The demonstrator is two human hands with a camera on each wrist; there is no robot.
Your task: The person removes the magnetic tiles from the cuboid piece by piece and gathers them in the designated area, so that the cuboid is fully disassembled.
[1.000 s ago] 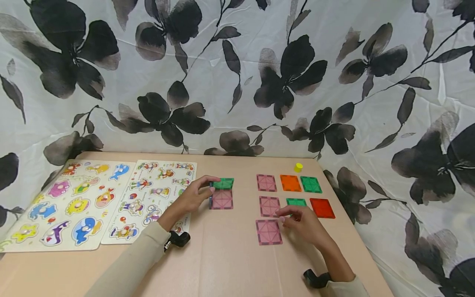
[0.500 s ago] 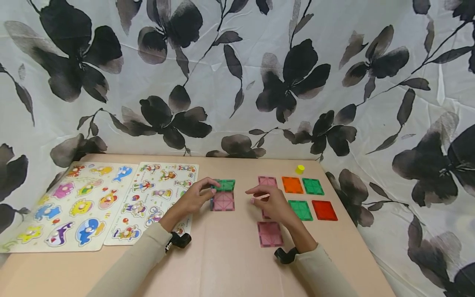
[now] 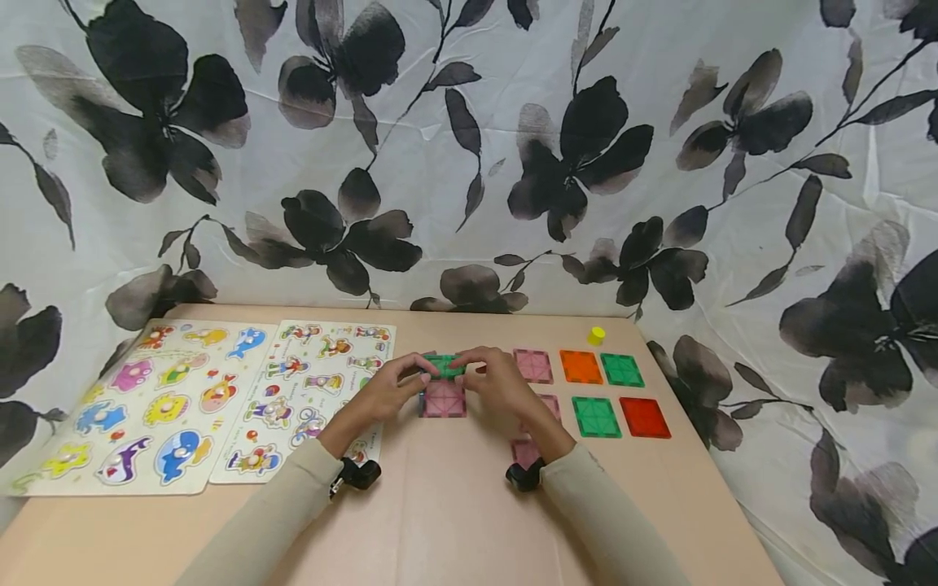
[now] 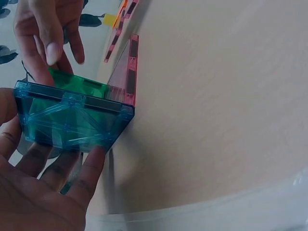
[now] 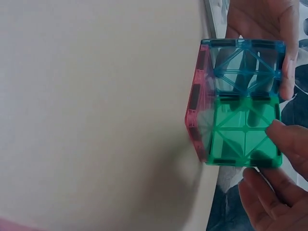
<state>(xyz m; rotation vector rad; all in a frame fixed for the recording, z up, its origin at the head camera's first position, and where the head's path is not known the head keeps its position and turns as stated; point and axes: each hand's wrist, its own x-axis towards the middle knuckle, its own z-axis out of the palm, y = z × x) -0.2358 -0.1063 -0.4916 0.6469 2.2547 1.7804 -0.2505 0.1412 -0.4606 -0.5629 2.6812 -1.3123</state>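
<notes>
Assembly of a cube from translucent plastic tiles is in hand: the left hand [image 3: 384,391] grips the upright blue square tile [image 4: 72,118], and the right hand [image 3: 498,381] pinches the green square tile [image 5: 243,130], both on the flat pink square base tile [image 3: 443,400]. Next, likely a third wall against that base.

To my left, two puzzle boards lie flat on the tan table [image 3: 440,521]: a sea-creature board [image 3: 139,407] and, just beside it, a board of small cartoon figures [image 3: 311,382]. To my right, loose tiles lie flat in rows: a pink one [image 3: 532,365], an orange one [image 3: 580,366] and a green one [image 3: 622,369] at the back, then another green [image 3: 596,416] and a red [image 3: 644,417]. A small yellow piece [image 3: 597,334] stands behind them. A white cloth with dark flowers [image 3: 469,146] hangs all around.
</notes>
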